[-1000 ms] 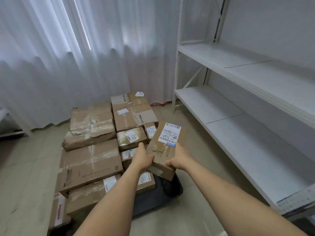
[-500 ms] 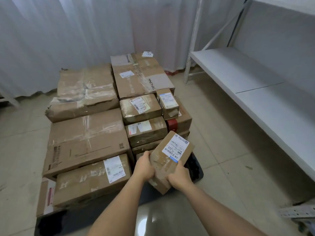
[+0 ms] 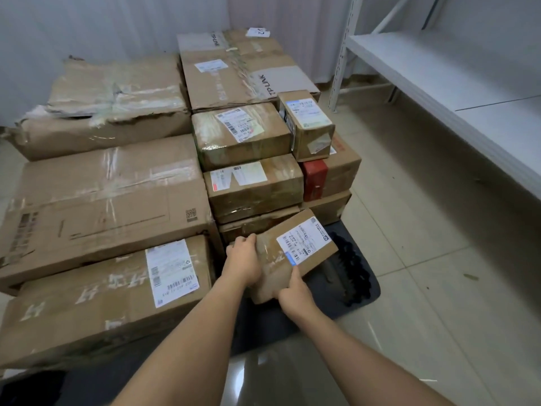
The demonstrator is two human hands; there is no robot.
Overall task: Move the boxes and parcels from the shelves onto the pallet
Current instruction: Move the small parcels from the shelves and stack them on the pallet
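Parcel (image 3: 295, 253) gripped by both hands, seemingly touching pallet (image 3: 360, 285).

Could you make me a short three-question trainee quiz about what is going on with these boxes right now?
1. True or false: both hands grip the small labelled box.
2. What lies under that box: A) the white shelf, B) the dark pallet, C) a chair?
3. Fill in: the large box at the back is printed TP-____.

Key: 1 true: the left hand and right hand each hold an edge. 2 B. 3 LINK.
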